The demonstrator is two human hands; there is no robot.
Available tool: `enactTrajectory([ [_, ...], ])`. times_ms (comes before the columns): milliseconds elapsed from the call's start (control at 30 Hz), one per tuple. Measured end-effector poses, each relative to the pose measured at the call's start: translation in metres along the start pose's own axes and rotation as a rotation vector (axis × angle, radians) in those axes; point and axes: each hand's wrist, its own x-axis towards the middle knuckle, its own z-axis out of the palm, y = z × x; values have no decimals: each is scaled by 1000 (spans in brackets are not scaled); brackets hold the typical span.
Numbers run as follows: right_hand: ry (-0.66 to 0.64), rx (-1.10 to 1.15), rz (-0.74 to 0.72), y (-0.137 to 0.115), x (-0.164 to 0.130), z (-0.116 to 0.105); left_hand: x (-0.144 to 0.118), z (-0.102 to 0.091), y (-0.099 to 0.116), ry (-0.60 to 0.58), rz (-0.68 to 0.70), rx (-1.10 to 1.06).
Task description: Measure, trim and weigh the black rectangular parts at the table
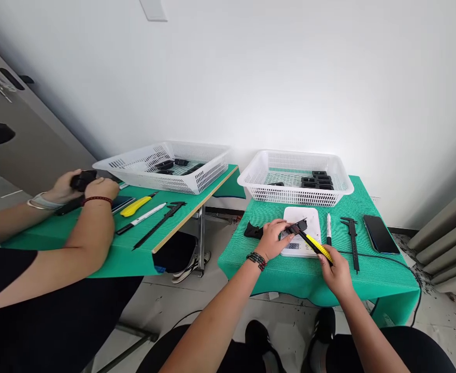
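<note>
My left hand (pixel 273 239) is closed on a small black plastic part (pixel 298 227), held over a white digital scale (pixel 301 213). Wrapped in my right hand (pixel 335 269) is a yellow and black utility knife (pixel 318 245), its front end against the black part. The scale's display (pixel 292 246) is lit, though its digits are hard to read. Left of my left hand, another black piece (pixel 253 231) lies on the green cloth (pixel 236 254). A marker (pixel 328 229) and a black caliper (pixel 353 243) lie to the right of the scale.
Behind the scale stands a white basket (pixel 296 195) with several black parts. A phone (pixel 381 234) and a cable (pixel 391 257) are at the right. On the left table, a co-worker's hands (pixel 101 187) hold a black part, near another basket (pixel 154 181), a yellow knife (pixel 135 206) and a caliper (pixel 160 224).
</note>
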Motion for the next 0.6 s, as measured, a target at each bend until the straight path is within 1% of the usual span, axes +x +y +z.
enactTrajectory([
  [200, -41, 32, 51, -2, 2, 2, 1, 1, -2, -1, -4, -26],
  [400, 126, -31, 313, -3, 10, 8, 0, 1, -4, 4, 5, -14],
  [433, 138, -25, 321, -3, 10, 8, -1, 1, -5, 3, 8, -11],
  [500, 133, 5, 282, -2, 7, 7, -1, 1, -5, 4, 10, -4],
  [600, 50, 60, 152, -2, 2, 4, -1, 0, -4, 7, 11, 0],
])
